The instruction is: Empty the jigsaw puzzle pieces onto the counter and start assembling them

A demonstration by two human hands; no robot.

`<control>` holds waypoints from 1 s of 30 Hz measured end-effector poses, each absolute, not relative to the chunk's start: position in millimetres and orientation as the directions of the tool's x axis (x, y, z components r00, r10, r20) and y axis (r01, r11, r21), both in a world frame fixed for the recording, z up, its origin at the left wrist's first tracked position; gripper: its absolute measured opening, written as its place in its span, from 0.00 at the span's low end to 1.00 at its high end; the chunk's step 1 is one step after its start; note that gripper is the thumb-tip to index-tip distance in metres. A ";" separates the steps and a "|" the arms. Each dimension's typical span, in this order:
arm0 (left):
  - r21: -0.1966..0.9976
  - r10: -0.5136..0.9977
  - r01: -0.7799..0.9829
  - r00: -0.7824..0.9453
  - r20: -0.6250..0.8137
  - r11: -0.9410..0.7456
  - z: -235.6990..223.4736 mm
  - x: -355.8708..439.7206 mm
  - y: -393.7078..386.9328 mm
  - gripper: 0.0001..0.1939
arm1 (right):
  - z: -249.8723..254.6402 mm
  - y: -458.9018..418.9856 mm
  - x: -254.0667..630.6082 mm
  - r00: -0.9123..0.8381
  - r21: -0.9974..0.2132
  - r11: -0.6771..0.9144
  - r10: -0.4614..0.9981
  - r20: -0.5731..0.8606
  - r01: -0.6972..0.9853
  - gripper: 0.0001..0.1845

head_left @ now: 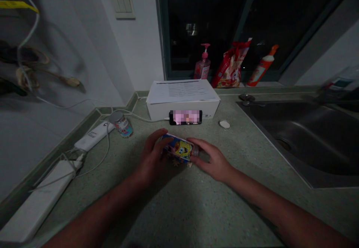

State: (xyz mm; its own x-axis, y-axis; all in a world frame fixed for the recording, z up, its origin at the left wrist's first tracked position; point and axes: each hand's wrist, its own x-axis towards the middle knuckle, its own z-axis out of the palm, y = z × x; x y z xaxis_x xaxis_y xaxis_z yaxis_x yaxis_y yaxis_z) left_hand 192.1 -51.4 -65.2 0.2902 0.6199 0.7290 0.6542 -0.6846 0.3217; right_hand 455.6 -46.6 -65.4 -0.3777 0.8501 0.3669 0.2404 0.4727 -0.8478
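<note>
Cartoon jar (183, 150) — between both hands (151, 156) (215, 162)

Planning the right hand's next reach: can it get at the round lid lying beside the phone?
Probably yes: the round lid lies ahead of the right hand, with only bare counter between. That hand holds the cartoon-printed container, though, so would likely need to let go.

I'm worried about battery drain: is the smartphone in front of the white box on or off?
On: the smartphone is lit, showing a pinkish, pixelated picture.
</note>
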 end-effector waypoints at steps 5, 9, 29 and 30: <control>0.392 0.659 0.635 0.255 0.707 -0.666 -67.7 195.3 -51.0 0.39 | -71.8 -45.5 454.6 -0.388 -0.838 0.479 0.847 0.363 0.262 0.28; 0.443 0.691 0.613 0.245 0.680 -0.654 -67.6 198.5 -51.2 0.34 | -69.0 -42.0 460.5 -0.231 -0.844 0.477 0.874 0.426 0.245 0.25; 0.407 0.705 0.630 0.337 0.625 -0.662 -71.1 200.1 -55.2 0.26 | -85.1 61.2 550.3 0.247 -0.746 0.334 0.799 0.548 0.576 0.39; 0.406 0.708 0.631 0.343 0.618 -0.661 -71.2 200.3 -55.4 0.25 | -86.8 64.7 549.8 0.250 -0.754 0.333 0.802 0.542 0.567 0.41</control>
State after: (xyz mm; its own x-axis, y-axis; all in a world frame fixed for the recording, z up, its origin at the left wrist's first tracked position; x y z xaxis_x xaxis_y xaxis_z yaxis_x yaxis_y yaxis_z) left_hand 200.3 -55.4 -71.2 0.3428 0.7076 0.6179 0.6311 -0.6607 0.4065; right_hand 549.8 64.7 -86.8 0.2498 0.8025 0.5418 0.5667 0.3326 -0.7538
